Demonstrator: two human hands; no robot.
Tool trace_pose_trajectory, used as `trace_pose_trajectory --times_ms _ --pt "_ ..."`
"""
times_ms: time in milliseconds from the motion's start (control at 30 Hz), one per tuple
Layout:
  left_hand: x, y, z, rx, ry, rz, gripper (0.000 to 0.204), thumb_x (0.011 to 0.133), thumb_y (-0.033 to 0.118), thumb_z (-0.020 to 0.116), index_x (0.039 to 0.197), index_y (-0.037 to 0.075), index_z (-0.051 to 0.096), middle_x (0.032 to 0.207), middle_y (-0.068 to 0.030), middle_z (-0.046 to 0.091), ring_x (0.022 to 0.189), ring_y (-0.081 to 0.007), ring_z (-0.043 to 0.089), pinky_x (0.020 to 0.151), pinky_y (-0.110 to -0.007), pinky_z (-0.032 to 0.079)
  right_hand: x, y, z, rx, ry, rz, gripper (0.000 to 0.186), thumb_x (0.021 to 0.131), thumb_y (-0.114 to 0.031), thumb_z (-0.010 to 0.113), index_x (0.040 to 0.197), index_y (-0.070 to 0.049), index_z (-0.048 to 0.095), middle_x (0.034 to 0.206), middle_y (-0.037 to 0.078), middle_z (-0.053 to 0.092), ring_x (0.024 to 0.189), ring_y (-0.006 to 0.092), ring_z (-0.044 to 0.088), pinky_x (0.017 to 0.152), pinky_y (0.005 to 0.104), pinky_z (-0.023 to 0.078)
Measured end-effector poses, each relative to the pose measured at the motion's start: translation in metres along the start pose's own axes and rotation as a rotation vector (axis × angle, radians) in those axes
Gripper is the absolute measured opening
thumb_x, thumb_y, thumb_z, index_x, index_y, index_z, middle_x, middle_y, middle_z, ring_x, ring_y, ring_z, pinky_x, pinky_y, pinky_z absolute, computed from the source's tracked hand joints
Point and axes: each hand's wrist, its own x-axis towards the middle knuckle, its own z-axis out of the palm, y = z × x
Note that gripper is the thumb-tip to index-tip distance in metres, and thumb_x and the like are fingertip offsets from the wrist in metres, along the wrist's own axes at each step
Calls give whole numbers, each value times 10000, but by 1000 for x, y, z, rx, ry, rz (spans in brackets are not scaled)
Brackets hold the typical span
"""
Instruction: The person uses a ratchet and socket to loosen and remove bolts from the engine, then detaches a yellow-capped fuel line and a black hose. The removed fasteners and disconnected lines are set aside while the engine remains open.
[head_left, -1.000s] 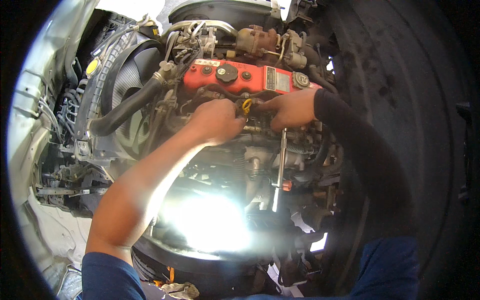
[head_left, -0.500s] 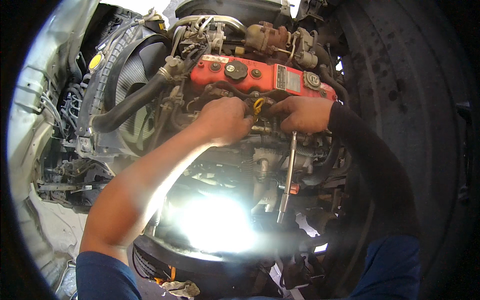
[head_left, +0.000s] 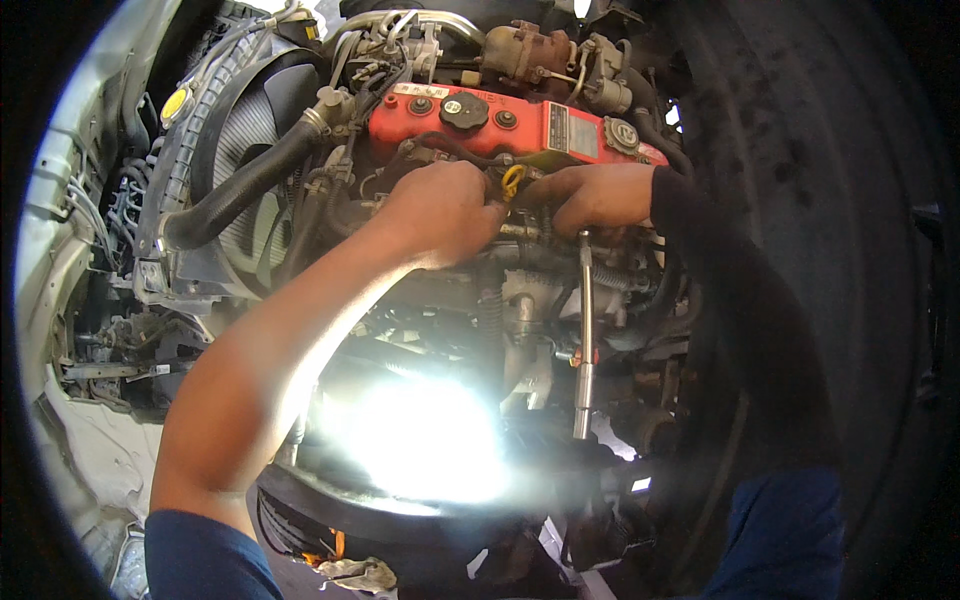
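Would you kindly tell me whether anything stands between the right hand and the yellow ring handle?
Nothing visible does: the right hand has its fingers close beside the yellow ring handle. The left hand is close on the ring's other side. Whether either touches it is unclear.

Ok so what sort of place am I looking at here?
Most likely a vehicle's engine bay, though I can't tell what building surrounds it. You can see a long red metal engine cover, a thick curved black hose and a long, slim silver metal tool.
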Motion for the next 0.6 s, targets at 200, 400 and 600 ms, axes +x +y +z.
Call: trace_pose_trajectory --times_ms 200,400,600 --pt "-1 4 6 44 46 -64 346 967 310 674 1019 -15 781 987 -258 761 999 -424 744 928 -532 572 2 11 -8 -121 45 -143 683 868 -201 641 1536 -80 572 966 93 691 751 186 668 698 342 568" --pt "0 6 -1 14 109 32 271 895 220 705 1011 -17 769 959 -229 743 945 -432 725 900 -556 560 11 27 -9 -339 129 -351 668 837 -179 687 1472 -2 581 1031 251 743 962 378 745 920 457 573" --pt "5 4 -5 12 -65 -57 266 854 175 697 1061 21 761 1090 -222 693 1052 -452 635 934 -546 496 5 19 -16 -342 91 -334 657 813 -180 708 1419 35 571 774 252 706 795 439 734 757 516 601"
